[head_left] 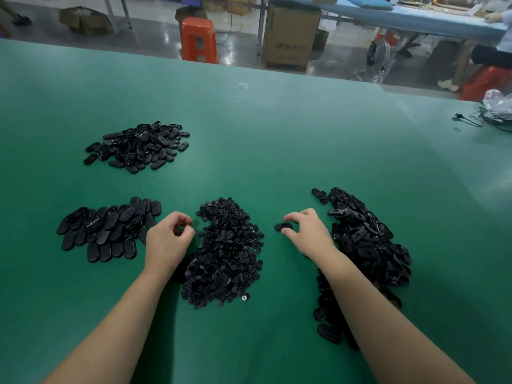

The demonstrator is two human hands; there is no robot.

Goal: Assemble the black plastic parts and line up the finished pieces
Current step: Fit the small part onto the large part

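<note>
Head: right hand (307,231) pinches oval piece (283,226) on table (277,134).

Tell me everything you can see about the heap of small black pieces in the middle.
The heap of small round black pieces lies loose on the green table, between both hands. They look like matte plastic discs, piled irregularly, longer than wide. One shiny silvery piece sits at its near edge. The left hand is at its left side.

Both forearms outstretched, left hand (167,236) and right hand (309,231) fingers curled.
</note>
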